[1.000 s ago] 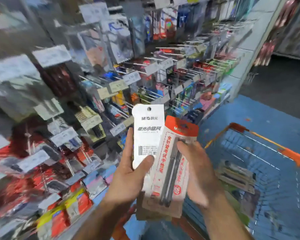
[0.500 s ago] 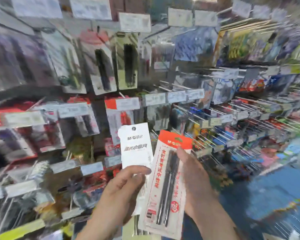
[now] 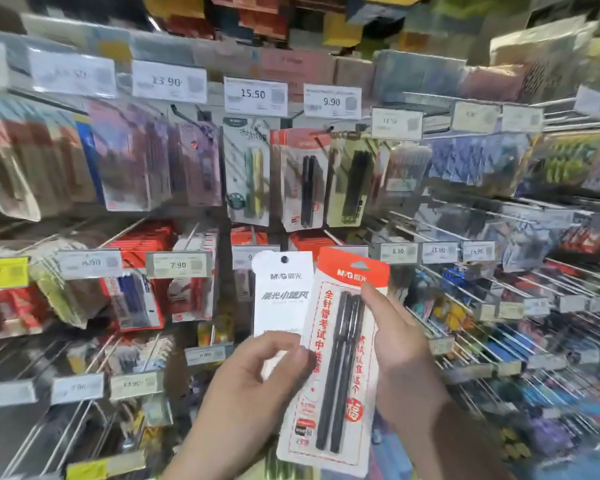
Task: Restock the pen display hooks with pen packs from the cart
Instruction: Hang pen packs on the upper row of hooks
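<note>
My left hand (image 3: 253, 386) grips a white pen pack (image 3: 281, 296) with a round hang hole at its top. Overlapping it on the right is a red-topped pack of two black pens (image 3: 340, 362), held by my right hand (image 3: 400, 355), whose thumb lies across the front near the top. Both packs are upright in front of the display hooks (image 3: 465, 289). A matching red-topped pack (image 3: 303, 178) hangs in the upper row, under the 9.90 price tag (image 3: 331, 102). The cart is out of view.
Rows of wire hooks with hanging pen packs and price tags fill the wall from left to right. Long hooks (image 3: 520, 344) stick out toward me on the right. Red packs (image 3: 139, 244) hang in the middle row to the left.
My view has swung left and upward from the cart and aisle to the hook wall. Both hands have kept the same two packs, now raised closer to the display.
</note>
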Action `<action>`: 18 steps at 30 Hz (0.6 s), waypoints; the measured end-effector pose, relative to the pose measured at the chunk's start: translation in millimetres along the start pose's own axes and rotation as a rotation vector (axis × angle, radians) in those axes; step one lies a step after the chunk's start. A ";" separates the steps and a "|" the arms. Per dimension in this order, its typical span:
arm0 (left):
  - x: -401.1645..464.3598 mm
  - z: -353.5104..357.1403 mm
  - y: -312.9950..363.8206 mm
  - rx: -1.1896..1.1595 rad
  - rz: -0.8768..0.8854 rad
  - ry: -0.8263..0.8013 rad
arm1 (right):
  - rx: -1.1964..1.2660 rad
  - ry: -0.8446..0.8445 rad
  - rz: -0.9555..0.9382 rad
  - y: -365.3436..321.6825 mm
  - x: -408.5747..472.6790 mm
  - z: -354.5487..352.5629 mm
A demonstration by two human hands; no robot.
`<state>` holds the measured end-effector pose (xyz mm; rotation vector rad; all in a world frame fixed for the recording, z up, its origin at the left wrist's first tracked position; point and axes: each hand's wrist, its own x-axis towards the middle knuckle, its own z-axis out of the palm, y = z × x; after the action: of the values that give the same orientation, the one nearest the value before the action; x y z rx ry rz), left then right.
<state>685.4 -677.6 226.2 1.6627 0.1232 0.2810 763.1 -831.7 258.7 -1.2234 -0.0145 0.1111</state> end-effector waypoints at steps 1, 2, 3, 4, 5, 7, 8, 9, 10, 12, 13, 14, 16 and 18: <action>5.1 -1.4 2.8 -0.013 0.017 0.001 | 0.035 -0.030 0.013 -1.7 7.7 4.5; 10.4 -2.3 6.4 -0.026 0.035 0.005 | 0.038 -0.053 0.009 -6.9 13.3 11.3; 16.8 -3.0 8.4 -0.037 0.056 0.012 | 0.031 -0.080 0.000 -12.2 21.3 16.0; 23.1 -3.0 10.5 -0.054 0.067 0.022 | 0.016 -0.106 -0.006 -18.1 28.4 19.6; 30.3 -2.5 12.2 -0.073 0.074 0.033 | 0.024 -0.146 -0.015 -23.0 38.2 21.8; 45.6 -2.1 16.0 -0.072 0.101 0.064 | 0.024 -0.203 -0.021 -38.7 52.3 28.0; 52.7 -2.3 18.4 -0.059 0.117 0.081 | 0.008 -0.223 -0.042 -46.3 59.6 32.1; 59.1 -2.7 22.5 -0.056 0.132 0.088 | -0.017 -0.235 -0.071 -53.7 67.2 37.8; 65.3 -2.6 26.4 -0.060 0.139 0.098 | -0.041 -0.243 -0.096 -61.2 74.8 42.9; 76.5 -1.8 33.3 -0.088 0.144 0.121 | -0.065 -0.254 -0.143 -74.5 93.8 50.9; 81.1 -1.8 35.6 -0.124 0.137 0.144 | -0.069 -0.258 -0.172 -80.9 104.2 54.0; 85.3 -2.6 36.1 -0.170 0.126 0.165 | -0.069 -0.265 -0.200 -88.0 114.2 56.1; 94.0 -7.4 33.1 -0.223 0.103 0.195 | -0.093 -0.290 -0.259 -101.8 130.2 61.1; 100.0 -12.9 32.4 -0.280 0.076 0.200 | -0.131 -0.313 -0.315 -111.7 143.0 65.7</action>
<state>775.7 -644.3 270.6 1.3613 0.1631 0.4998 909.3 -794.3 379.0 -1.3093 -0.4916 0.0260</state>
